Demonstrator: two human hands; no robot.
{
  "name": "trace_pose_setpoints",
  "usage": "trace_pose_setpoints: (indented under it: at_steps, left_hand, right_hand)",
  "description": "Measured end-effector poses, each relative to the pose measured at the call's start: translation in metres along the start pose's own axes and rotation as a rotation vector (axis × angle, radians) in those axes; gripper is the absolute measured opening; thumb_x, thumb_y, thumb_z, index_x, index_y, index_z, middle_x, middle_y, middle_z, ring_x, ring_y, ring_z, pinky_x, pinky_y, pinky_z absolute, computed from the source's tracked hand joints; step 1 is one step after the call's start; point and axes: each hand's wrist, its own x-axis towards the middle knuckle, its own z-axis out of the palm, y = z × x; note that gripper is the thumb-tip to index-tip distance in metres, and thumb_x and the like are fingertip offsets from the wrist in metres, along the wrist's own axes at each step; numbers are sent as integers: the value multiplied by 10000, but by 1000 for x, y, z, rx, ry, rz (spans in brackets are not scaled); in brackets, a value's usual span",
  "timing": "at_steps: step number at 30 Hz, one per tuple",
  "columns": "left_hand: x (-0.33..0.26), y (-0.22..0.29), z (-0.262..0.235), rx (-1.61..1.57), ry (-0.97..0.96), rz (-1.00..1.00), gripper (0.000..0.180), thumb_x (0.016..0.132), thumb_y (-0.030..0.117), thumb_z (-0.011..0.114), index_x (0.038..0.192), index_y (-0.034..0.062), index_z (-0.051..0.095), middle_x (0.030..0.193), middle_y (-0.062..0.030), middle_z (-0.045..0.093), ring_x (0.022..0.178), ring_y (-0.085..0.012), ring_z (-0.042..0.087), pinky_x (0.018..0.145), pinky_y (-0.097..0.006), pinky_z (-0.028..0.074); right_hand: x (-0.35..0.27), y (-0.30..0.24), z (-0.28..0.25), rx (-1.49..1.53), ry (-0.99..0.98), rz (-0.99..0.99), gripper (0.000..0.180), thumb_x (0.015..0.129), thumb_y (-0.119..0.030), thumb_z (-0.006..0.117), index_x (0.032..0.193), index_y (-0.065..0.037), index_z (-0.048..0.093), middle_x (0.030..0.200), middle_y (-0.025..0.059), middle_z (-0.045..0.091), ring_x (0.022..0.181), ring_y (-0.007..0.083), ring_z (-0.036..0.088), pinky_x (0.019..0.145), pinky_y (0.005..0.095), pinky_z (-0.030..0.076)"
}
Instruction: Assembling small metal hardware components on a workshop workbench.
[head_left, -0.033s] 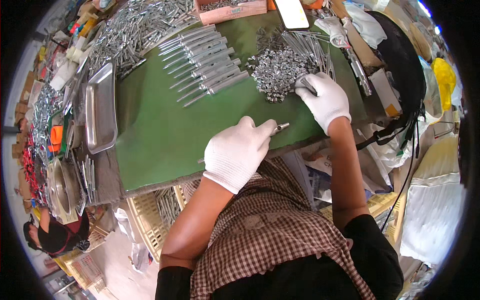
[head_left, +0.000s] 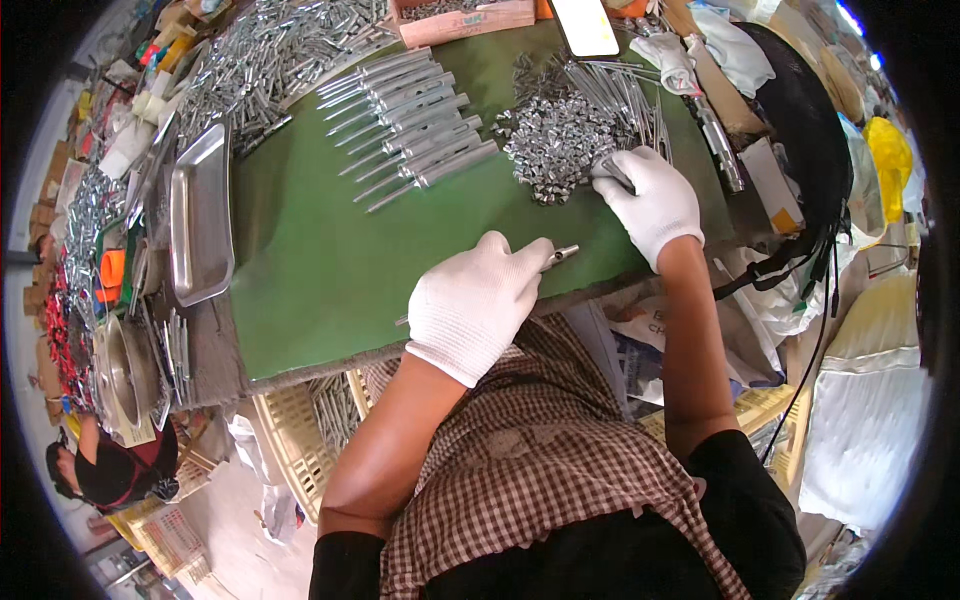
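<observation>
My left hand (head_left: 475, 308), in a white knit glove, is closed around a slim metal tube (head_left: 563, 255). Its end with a small hole sticks out past the thumb and forefinger, and a thin tip shows on the glove's other side. At the right edge of a heap of small shiny metal fittings (head_left: 556, 150), my gloved right hand (head_left: 652, 203) is curled round a grey metal piece (head_left: 617, 176), mostly hidden by the fingers. Left of the heap lies a row of several metal tubes with thin rods (head_left: 425, 135), pointing left on the green mat (head_left: 330, 270).
Thin metal rods (head_left: 625, 100) lie behind the heap. A steel tray (head_left: 203, 225) sits at the left, below a large pile of metal parts (head_left: 270, 60). A phone (head_left: 583, 25) and a pink box (head_left: 462, 22) stand at the back. Another person (head_left: 125, 465) is at lower left.
My right hand has shifted very slightly to the right at the heap's edge. The left hand and its tube stay where they were.
</observation>
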Motion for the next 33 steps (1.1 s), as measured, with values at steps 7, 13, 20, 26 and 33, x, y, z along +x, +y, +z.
trace_pose_setpoints:
  at_steps: [7,13,20,26,33]
  left_hand:
    - [-1,-2,0,-19,-11,-17,195,878,229,617,1066,240,664,769,-81,564,610,-281,614,552,-392,506]
    - [0,0,-3,-27,-29,-11,207,876,230,612,1077,222,661,777,-94,568,619,-298,623,548,-408,507]
    - [-1,0,-2,-47,-31,-25,222,877,233,610,1093,209,660,783,-93,568,626,-297,626,549,-408,506]
    - [-2,-2,2,-11,-28,20,270,894,232,605,1159,238,659,773,-88,547,599,-287,611,528,-398,499]
    - [-2,0,2,58,-2,72,309,912,221,591,1213,270,641,739,-82,525,546,-282,583,492,-393,493]
  right_hand:
    - [-30,-13,-5,144,-4,-168,156,853,-208,666,946,-83,670,913,119,633,840,323,638,748,407,509]
    - [-50,-33,-3,209,-101,-340,103,818,-144,664,905,-103,627,866,86,627,799,313,636,678,414,513]
    - [-54,-41,2,79,-100,-334,112,812,-155,649,902,-101,612,865,100,618,784,337,627,672,434,509]
    - [-49,-34,4,205,-172,-217,144,798,-141,681,891,-69,597,846,118,617,784,338,619,682,415,494]
    - [-37,-28,7,1025,-190,-123,269,901,-190,658,1083,3,612,774,11,539,681,101,528,605,252,439]
